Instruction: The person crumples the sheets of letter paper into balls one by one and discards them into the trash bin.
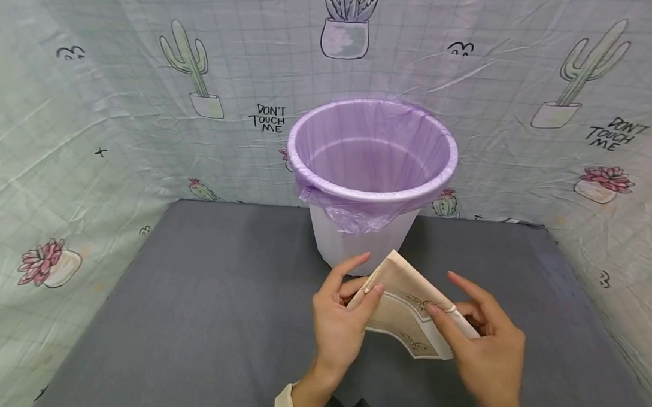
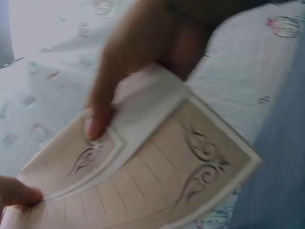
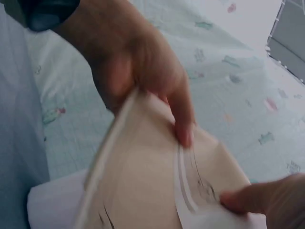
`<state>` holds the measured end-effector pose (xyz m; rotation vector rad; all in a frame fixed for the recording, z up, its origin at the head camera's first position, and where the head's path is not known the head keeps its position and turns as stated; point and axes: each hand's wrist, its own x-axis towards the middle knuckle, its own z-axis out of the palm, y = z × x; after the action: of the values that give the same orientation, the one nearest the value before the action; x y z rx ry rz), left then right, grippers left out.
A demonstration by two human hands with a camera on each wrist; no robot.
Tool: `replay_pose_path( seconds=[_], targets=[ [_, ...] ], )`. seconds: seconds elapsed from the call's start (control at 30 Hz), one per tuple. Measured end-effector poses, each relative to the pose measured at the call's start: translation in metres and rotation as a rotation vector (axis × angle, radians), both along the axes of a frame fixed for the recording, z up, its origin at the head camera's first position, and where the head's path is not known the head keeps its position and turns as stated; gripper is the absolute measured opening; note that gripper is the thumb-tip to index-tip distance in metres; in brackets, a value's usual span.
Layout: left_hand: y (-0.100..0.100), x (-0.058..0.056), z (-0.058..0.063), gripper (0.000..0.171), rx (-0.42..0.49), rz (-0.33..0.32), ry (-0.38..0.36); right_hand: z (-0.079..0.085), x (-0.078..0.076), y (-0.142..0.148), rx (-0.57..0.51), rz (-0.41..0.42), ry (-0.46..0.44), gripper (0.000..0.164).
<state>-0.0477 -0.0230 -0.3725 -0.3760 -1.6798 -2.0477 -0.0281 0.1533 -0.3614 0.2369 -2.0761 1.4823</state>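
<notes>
A beige sheet of lined writing paper [image 1: 393,278] with white borders and dark scroll ornaments is folded over on itself, its peak pointing up in the head view. My left hand [image 1: 338,331] pinches its left side, thumb on the near face and index finger stretched out. On the right side, my right hand [image 1: 490,350] grips the paper near its folded edge, index finger raised. Printed lines and scrolls on the paper [image 2: 157,176] show in the left wrist view. In the right wrist view, my left thumb presses the paper [image 3: 138,157] near a white band.
Just beyond the hands stands a white bin [image 1: 365,241] lined with a purple plastic bag [image 1: 358,215], its mouth facing up. It rests on a grey tabletop [image 1: 221,283]. Cactus-printed cloth [image 1: 136,89] surrounds the table at the back and sides.
</notes>
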Motion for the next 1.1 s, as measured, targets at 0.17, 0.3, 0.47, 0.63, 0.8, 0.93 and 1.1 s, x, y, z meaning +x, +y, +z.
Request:
replay_pose_path(
  seconds=[0.17,0.3,0.47,0.63,0.8,0.93,1.1],
  targets=[
    [0.014,0.006,-0.003,0.044,0.016,0.014,-0.069,0.008,0.004,-0.015,-0.129,-0.126,0.224,0.049],
    [0.023,0.012,-0.002,0.046,0.063,0.015,-0.059,0.006,0.001,-0.026,-0.155,-0.237,0.44,0.029],
    [0.033,0.016,-0.004,0.044,0.177,0.026,0.037,-0.002,-0.006,-0.037,-0.136,-0.292,0.688,0.013],
    [0.036,0.017,-0.006,0.041,0.269,0.038,-0.011,-0.003,-0.005,-0.046,-0.118,-0.261,0.735,0.011],
    [0.032,0.014,-0.005,0.041,0.329,-0.015,-0.085,-0.004,-0.007,-0.052,-0.044,-0.149,0.793,0.011],
    [0.016,0.007,-0.002,0.048,0.14,-0.077,-0.142,-0.004,-0.006,-0.039,-0.037,-0.123,0.669,0.008],
    [-0.013,-0.002,0.008,0.066,-0.108,-0.227,-0.183,0.003,-0.002,-0.005,0.076,0.058,0.361,0.021]
  ],
)
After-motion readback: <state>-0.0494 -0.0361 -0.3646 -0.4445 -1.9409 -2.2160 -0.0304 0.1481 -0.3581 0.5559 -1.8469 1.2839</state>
